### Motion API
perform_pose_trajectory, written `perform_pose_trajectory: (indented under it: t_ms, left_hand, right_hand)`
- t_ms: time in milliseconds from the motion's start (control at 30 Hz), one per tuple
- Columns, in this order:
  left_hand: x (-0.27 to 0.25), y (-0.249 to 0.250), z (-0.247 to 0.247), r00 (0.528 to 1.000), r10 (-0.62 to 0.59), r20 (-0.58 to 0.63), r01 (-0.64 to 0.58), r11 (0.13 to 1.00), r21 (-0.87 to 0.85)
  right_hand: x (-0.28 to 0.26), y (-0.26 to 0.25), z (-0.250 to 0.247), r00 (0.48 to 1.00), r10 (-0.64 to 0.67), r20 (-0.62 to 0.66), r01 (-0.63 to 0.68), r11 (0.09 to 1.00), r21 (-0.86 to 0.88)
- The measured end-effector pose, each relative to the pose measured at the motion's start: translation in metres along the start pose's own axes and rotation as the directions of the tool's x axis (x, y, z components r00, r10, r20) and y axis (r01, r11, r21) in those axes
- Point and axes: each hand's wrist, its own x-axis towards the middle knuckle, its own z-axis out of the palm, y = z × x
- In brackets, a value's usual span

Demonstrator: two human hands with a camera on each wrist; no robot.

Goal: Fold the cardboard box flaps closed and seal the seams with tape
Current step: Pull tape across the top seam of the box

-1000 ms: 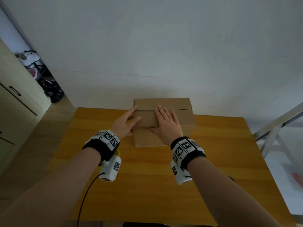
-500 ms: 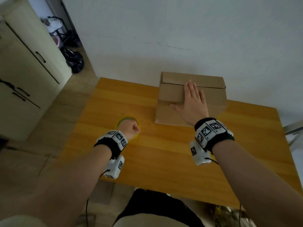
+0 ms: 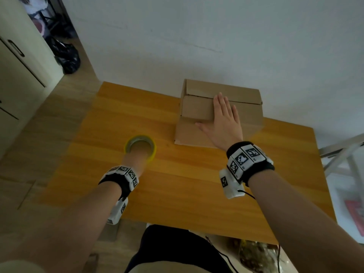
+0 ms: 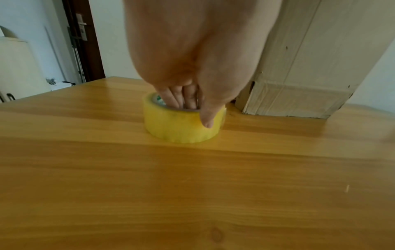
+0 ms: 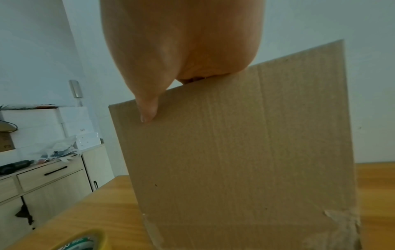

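Observation:
A brown cardboard box [image 3: 197, 109] stands at the back of the wooden table [image 3: 177, 184], against the wall, with its top flaps folded down. My right hand [image 3: 222, 119] lies flat on the flaps, fingers straight, the thumb over the front edge [image 5: 147, 115]. A yellow tape roll [image 3: 131, 142] lies flat on the table left of the box. My left hand [image 3: 137, 156] reaches down onto it. In the left wrist view its fingers [image 4: 177, 99] are inside the core of the tape roll [image 4: 177, 128] and the thumb is on the outer wall, pinching it.
A pale cabinet [image 3: 19, 66] stands on the left, with a black bag [image 3: 68, 58] on the floor beyond it. A white metal frame [image 3: 344, 150] stands off the table's right edge. A crinkled bag [image 3: 256, 257] lies below the table's near edge.
My left hand has left the box flaps and moved left and nearer to the tape roll, where its fingers now sit in the core. The right hand has stayed flat on the box.

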Motion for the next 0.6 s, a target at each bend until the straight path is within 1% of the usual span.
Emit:
perform_pose_trajectory:
  t_ms: [67, 133, 267, 333, 400, 500, 600]
  left_hand:
    - [-0.002, -0.001, -0.005, 1.0, 0.012, -0.015, -0.012, 1.0, 0.022]
    - [-0.001, -0.003, -0.011, 0.999, 0.026, -0.026, -0.027, 1.0, -0.012]
    - [-0.001, -0.005, -0.036, 0.999, 0.003, -0.05, -0.012, 0.986, -0.166]
    - [-0.002, -0.006, -0.054, 0.995, -0.008, -0.097, -0.018, 0.962, -0.271]
    - [-0.006, -0.005, -0.077, 0.986, -0.012, -0.168, -0.051, 0.929, -0.366]
    - [-0.011, 0.001, -0.12, 0.947, 0.017, -0.321, -0.162, 0.888, -0.43]
    - [-0.017, 0.016, -0.163, 0.882, 0.083, -0.464, -0.305, 0.85, -0.429]
  right_hand:
    - [0.0, 0.0, -0.001, 1.0, -0.005, 0.009, 0.005, 1.0, 0.0]
    - [0.001, 0.0, -0.003, 1.0, -0.005, 0.021, 0.005, 1.0, 0.006]
    - [-0.001, -0.001, -0.005, 0.999, -0.015, 0.041, 0.014, 1.0, 0.013]
    - [-0.001, -0.001, -0.006, 0.998, -0.023, 0.051, 0.023, 1.0, 0.017]
    - [0.0, -0.001, -0.01, 0.997, -0.03, 0.068, 0.028, 0.999, 0.04]
    - [0.001, -0.001, -0.017, 0.995, -0.038, 0.088, 0.031, 0.997, 0.076]
    - [0.002, 0.0, -0.023, 0.993, -0.041, 0.114, 0.025, 0.99, 0.136]
